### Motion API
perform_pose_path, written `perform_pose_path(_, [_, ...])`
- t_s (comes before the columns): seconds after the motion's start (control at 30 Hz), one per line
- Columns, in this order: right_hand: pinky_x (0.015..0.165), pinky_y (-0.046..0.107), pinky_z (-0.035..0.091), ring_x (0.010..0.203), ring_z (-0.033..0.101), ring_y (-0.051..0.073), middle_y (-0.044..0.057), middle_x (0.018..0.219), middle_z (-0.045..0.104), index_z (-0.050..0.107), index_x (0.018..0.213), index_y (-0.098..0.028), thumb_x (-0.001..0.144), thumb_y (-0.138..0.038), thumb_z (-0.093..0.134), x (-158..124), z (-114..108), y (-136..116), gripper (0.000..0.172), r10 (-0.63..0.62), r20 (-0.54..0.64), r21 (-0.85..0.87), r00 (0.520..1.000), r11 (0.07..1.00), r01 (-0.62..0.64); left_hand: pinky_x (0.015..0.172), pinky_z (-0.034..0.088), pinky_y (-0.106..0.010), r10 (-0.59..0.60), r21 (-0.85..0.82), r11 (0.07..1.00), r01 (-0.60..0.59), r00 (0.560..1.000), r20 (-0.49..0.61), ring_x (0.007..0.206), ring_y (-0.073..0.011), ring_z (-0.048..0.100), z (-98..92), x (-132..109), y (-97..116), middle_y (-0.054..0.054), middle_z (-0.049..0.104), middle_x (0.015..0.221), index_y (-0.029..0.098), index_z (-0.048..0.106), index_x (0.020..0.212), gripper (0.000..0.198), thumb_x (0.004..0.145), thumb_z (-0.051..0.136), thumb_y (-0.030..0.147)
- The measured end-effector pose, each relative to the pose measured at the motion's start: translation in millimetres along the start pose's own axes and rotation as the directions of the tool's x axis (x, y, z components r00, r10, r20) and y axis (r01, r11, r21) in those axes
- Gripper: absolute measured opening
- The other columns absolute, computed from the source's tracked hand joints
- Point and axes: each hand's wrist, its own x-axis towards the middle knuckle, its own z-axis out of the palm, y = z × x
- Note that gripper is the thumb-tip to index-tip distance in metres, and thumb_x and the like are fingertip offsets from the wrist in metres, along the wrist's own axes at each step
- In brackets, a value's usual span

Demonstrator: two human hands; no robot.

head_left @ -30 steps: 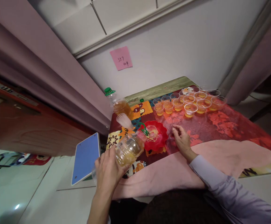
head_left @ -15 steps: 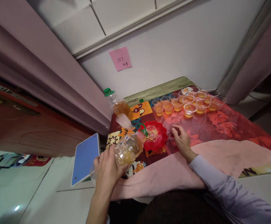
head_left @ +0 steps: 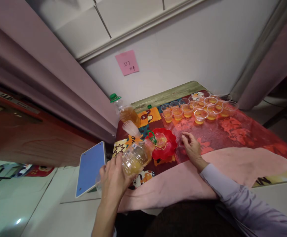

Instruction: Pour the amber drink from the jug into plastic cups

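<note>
The fingers (head_left: 119, 161) of the left hand (head_left: 112, 177) are closed around a clear plastic bottle (head_left: 136, 158), which is held tilted over the near left part of the table, its neck pointed to the right. Yellowish liquid can be seen inside it; whether any is running out cannot be made out. The near edge of the table is covered by a pink cloth (head_left: 173, 187). To the right, the right hand (head_left: 192, 147) is held low beside the tray, its fingers half curled and partly open, with nothing seen in them; whether the table is touched cannot be told.

The bottle's neck is brought to the left rim of a red scalloped tray (head_left: 171, 150), in which a clear cup (head_left: 161, 140) is set. By the neck, a green loop (head_left: 152, 136) is seen. Farther left, nested clear cups (head_left: 131, 127) are placed in front of a second bottle (head_left: 129, 116), which is topped in green and partly filled with amber liquid.

At the far right, filled cups (head_left: 200, 115) are grouped closely, amber liquid held in their bottoms. A small green cap (head_left: 149, 106) is left near the back edge. On the wall behind, a pink note (head_left: 127, 63) is stuck.
</note>
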Motion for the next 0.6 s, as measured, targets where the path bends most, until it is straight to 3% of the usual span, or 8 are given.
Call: perform_pose_path(0.6, [0.073, 0.041, 0.06, 0.083, 0.076, 0.028, 0.013, 0.101, 0.083, 0.075, 0.124, -0.02, 0.096, -0.072, 0.06, 0.4, -0.3, 0.1, 0.061, 0.048, 0.014, 0.007, 0.999, 0.999, -0.048, 0.11, 0.044, -0.054, -0.005, 0.026, 1.0, 0.005, 1.0, 0.0, 0.132, -0.0401, 0.064, -1.7, 0.6, 0.7, -0.017, 0.071, 0.145, 0.016, 0.053, 0.153, 0.085, 0.08, 0.089, 0.042])
